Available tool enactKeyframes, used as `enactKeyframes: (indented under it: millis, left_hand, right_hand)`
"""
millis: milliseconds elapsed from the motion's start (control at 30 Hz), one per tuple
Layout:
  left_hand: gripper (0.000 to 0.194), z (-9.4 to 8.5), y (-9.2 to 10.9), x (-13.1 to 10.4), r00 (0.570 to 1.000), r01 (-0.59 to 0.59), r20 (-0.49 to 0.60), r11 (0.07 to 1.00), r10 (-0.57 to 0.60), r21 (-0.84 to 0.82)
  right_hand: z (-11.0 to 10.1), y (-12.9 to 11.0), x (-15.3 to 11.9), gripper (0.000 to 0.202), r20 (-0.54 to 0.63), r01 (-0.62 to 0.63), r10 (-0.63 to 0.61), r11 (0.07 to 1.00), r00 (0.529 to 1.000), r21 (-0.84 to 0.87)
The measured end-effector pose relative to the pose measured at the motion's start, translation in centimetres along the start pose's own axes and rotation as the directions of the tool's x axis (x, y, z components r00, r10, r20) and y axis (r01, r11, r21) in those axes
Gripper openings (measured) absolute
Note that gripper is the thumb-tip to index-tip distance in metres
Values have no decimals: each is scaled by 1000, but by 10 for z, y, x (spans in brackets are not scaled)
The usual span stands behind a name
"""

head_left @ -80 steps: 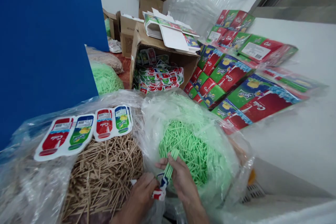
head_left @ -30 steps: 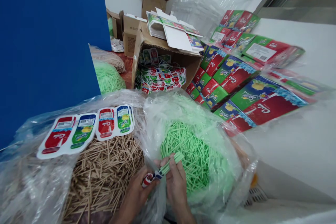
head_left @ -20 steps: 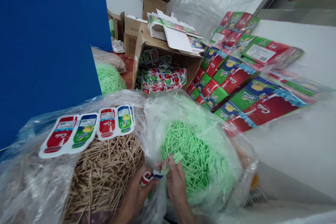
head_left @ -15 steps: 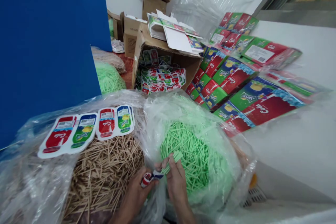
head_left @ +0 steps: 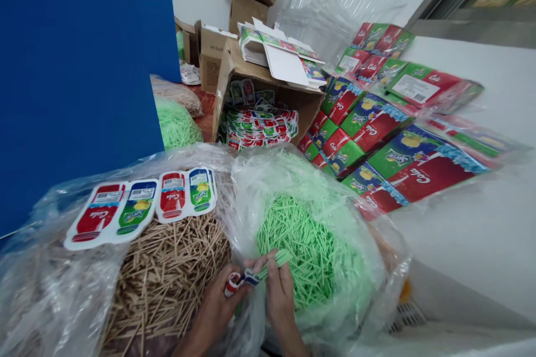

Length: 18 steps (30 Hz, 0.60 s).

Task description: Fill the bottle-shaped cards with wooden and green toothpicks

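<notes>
My left hand is closed on a small printed pouch, red and white on one side and dark blue on the other, its mouth turned to the right. Between the fingers of my right hand is a small bundle of light green sticks, whose lower ends reach into the pouch's blue side. Both hands are close together over the edge between a plastic bag of green sticks and a bag of brown sticks. Flat Cola and Sprik printed pouches lie on the brown sticks.
Behind the bags, a cardboard box on its side holds many printed pouches, with white folded cartons on top. Wrapped Cola and Sprik boxes are stacked at right. A blue panel stands at left.
The green bundle sits slightly lower, nearer the pouch. Both hands keep their holds and have barely moved. The whole view has shifted a little.
</notes>
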<state>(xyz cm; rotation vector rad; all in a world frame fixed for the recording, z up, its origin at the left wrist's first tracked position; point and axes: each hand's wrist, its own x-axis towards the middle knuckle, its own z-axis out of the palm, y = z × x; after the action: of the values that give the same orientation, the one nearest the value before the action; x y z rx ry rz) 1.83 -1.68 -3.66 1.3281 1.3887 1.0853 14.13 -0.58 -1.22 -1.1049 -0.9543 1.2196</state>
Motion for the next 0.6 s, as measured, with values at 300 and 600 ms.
enactKeyframes:
  millis: [300, 600]
  left_hand:
    - [8, 0, -4, -2, 998, -44, 51, 999, 45, -4]
    - [8, -16, -10, 4, 992, -112, 47, 990, 116, -83]
  right_hand:
    - [0, -10, 3, 34, 154, 45, -18, 984, 988, -172]
    - [-4, -21, 4, 36, 281, 9, 93, 939, 955, -344]
